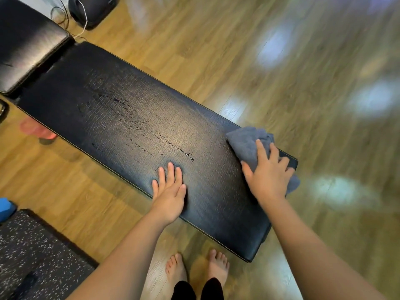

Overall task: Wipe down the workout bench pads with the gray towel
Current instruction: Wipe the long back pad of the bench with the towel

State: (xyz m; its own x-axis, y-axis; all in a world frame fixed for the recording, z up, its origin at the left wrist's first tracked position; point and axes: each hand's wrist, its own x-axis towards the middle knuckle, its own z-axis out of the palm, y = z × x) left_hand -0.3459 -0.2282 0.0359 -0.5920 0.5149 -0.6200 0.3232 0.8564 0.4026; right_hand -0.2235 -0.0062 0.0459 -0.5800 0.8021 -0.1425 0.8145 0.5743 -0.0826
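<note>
A long black back pad (pixel 121 118) runs diagonally across the view, its worn surface streaked with wet marks. A shorter black seat pad (pixel 28 46) adjoins it at the upper left. My right hand (pixel 268 176) presses the crumpled gray towel (pixel 246 141) flat onto the pad's far right edge, with part of the towel hanging over the side. My left hand (pixel 171 191) lies flat on the pad near its front edge, fingers spread, holding nothing.
Wood floor (pixel 281 61) surrounds the bench. My bare feet (pixel 197 269) stand by the pad's near end. A speckled black rubber mat (pixel 34 252) lies at the lower left, a blue object (pixel 5 208) beside it. A red object (pixel 36 131) sits under the bench. Black gear and cables (pixel 91 11) at top.
</note>
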